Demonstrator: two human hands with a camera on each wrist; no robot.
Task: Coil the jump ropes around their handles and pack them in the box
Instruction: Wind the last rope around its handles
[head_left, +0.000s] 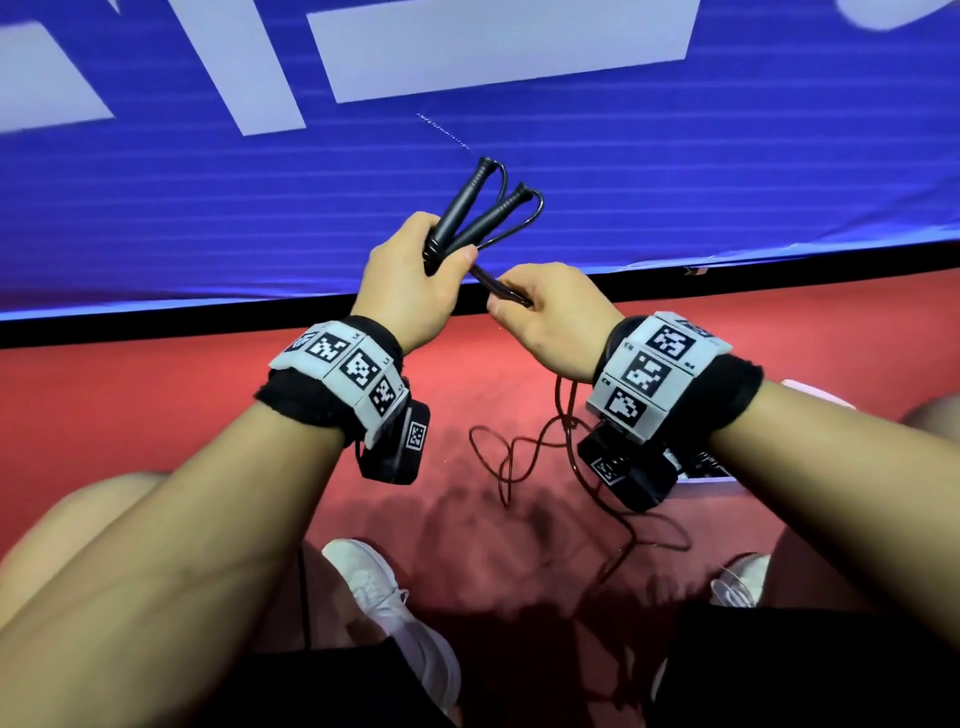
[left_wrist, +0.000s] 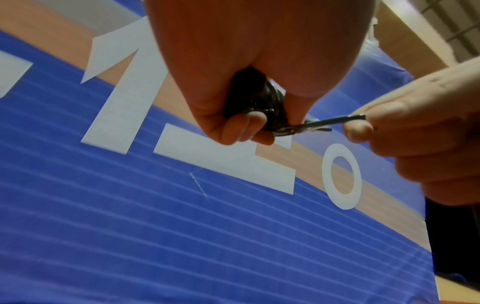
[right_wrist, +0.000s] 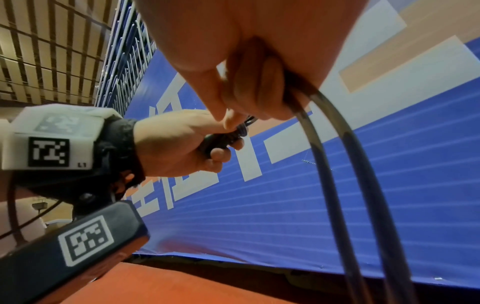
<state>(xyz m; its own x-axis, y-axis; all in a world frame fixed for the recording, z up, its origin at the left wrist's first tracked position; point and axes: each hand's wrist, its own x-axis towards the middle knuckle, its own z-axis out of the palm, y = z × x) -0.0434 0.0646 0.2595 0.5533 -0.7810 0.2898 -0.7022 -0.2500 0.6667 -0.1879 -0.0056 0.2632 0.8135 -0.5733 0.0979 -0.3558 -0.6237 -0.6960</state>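
My left hand (head_left: 410, 280) has its grip wrapped round both black jump rope handles (head_left: 470, 208), held up in front of the blue banner (head_left: 675, 171); several turns of rope (left_wrist: 262, 102) already sit around their lower ends. My right hand (head_left: 556, 317), just beside it, pinches a doubled strand of the rope between thumb and fingers. The rest of the rope hangs down and lies in loose loops (head_left: 519, 457) on the red floor (head_left: 156, 405).

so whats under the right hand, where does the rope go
Below the right hand the rope hangs in loose loops on the red floor. The wrist camera covers part of it.
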